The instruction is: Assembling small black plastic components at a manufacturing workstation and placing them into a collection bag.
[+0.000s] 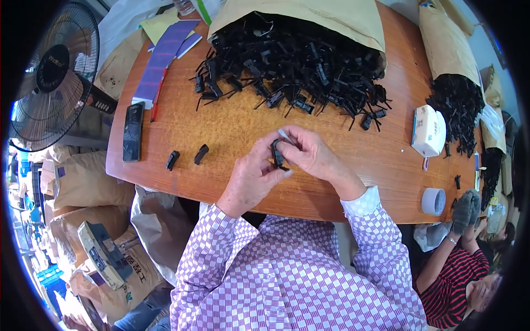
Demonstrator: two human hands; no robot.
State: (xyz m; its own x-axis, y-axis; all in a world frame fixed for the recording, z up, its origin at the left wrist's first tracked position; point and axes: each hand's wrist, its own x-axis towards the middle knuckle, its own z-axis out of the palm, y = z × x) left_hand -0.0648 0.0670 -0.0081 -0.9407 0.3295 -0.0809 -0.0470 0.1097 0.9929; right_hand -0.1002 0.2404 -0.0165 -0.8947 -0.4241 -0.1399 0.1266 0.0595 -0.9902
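My left hand is closed on a small black plastic part above the near middle of the table. My right hand meets it from the right, its fingers closed. Between the right thumb and forefinger a thin pale tool with a flat tip sticks out; its exact kind is hard to make out. The fingers hide much of the black part. Two loose black parts, one and another, lie on the wood left of my hands. Beyond them, a big heap of similar black parts spills from a paper sack.
A phone, a red pen and purple strips lie at the left, beside a fan. To the right are a tissue pack, a tape roll, another heap and a co-worker's gloved hand.
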